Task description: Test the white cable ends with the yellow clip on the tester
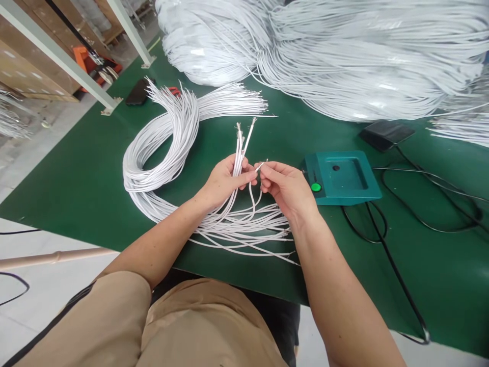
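Several white cables (237, 148) rise from my left hand (229, 176), which is closed around them with their frayed ends pointing up and away. My right hand (284, 186) pinches the stripped tip of one white cable (260, 167) between thumb and fingers, close beside my left thumb. More loose cables (244, 227) spread on the table below both hands, their ends towards the right. A coiled bundle of white cables (133, 163) lies to the left of my left hand, with cut ends at its top.
A teal device (376, 191) with a green button (316, 187) stands right of my hands. Black cords (397, 270) trail beside it, near a black box (386, 135). Large heaps of white cable (359, 61) fill the far side of the green table (76, 168). A dark phone-like object (137, 93) lies far left.
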The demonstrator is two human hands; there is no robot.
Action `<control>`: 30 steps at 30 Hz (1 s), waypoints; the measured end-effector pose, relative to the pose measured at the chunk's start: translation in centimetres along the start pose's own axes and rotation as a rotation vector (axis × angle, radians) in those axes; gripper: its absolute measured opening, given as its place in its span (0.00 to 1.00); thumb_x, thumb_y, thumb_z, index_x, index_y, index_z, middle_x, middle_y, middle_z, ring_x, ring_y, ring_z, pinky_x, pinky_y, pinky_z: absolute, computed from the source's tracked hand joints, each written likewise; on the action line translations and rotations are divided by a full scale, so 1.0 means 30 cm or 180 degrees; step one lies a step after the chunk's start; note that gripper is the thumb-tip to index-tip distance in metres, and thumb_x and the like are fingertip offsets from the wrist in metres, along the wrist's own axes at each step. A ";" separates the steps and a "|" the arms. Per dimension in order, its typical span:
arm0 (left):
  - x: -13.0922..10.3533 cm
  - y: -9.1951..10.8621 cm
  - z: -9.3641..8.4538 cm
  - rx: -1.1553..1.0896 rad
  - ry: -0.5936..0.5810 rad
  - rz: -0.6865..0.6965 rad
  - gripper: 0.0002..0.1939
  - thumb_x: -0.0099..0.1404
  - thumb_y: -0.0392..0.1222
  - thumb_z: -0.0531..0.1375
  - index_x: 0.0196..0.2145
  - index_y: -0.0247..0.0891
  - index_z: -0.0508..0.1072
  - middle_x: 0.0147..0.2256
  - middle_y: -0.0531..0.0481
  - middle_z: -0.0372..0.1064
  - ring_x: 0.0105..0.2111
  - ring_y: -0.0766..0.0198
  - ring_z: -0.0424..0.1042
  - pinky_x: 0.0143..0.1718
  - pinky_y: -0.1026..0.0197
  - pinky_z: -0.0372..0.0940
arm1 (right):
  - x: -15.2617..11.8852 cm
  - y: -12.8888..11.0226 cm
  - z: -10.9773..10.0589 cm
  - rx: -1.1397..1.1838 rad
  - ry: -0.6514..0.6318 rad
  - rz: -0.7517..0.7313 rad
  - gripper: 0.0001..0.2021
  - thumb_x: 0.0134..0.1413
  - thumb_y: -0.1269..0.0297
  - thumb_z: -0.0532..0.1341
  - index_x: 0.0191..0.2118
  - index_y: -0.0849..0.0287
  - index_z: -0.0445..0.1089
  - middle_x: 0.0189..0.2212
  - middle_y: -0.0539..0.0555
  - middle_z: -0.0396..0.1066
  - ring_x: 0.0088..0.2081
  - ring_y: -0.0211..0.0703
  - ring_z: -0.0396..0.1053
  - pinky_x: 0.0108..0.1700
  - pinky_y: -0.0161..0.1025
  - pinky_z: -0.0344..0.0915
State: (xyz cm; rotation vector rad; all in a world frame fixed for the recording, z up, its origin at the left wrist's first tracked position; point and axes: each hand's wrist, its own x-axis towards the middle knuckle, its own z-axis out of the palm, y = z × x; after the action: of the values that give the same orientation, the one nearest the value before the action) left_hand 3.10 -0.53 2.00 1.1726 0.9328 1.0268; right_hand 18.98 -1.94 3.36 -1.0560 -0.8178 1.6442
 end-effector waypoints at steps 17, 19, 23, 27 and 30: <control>-0.008 0.001 -0.005 0.0321 -0.0233 0.0159 0.16 0.59 0.42 0.67 0.35 0.36 0.63 0.32 0.51 0.71 0.29 0.69 0.73 0.28 0.67 0.63 | -0.007 -0.024 -0.008 -0.0757 0.0419 -0.0392 0.10 0.40 0.62 0.72 0.31 0.60 0.79 0.28 0.51 0.76 0.27 0.32 0.65 0.33 0.33 0.65; -0.007 -0.004 -0.009 0.0376 -0.0194 0.0253 0.16 0.59 0.43 0.68 0.35 0.36 0.64 0.33 0.52 0.70 0.30 0.69 0.73 0.30 0.67 0.64 | -0.006 -0.022 -0.012 -0.0565 0.0347 -0.0250 0.12 0.38 0.62 0.74 0.31 0.61 0.79 0.26 0.50 0.74 0.25 0.31 0.63 0.32 0.33 0.64; -0.003 -0.010 -0.017 0.0325 -0.0240 0.0340 0.17 0.58 0.44 0.69 0.41 0.37 0.69 0.33 0.53 0.69 0.30 0.69 0.72 0.31 0.67 0.64 | -0.005 -0.018 -0.016 -0.0131 0.0094 0.0057 0.13 0.36 0.63 0.74 0.31 0.63 0.78 0.22 0.48 0.70 0.25 0.30 0.64 0.33 0.32 0.65; -0.003 -0.015 -0.026 0.0502 -0.0356 0.0376 0.21 0.60 0.44 0.68 0.51 0.41 0.73 0.32 0.53 0.68 0.30 0.69 0.69 0.33 0.66 0.65 | -0.008 -0.017 -0.007 -0.0211 0.0197 0.0112 0.08 0.40 0.66 0.70 0.26 0.63 0.74 0.19 0.46 0.65 0.23 0.31 0.62 0.29 0.32 0.66; -0.005 -0.013 -0.033 0.0627 -0.0458 0.0343 0.21 0.62 0.45 0.66 0.52 0.42 0.75 0.33 0.52 0.68 0.29 0.70 0.66 0.35 0.65 0.65 | -0.009 -0.024 -0.001 -0.0375 0.0057 0.0264 0.07 0.41 0.68 0.66 0.21 0.61 0.67 0.17 0.45 0.59 0.20 0.31 0.56 0.27 0.34 0.67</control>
State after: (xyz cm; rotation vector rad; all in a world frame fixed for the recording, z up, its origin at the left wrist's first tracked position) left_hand 2.16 -0.44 1.47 1.4550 0.8790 0.9373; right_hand 19.32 -2.00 4.05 -1.1993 -0.8781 1.6697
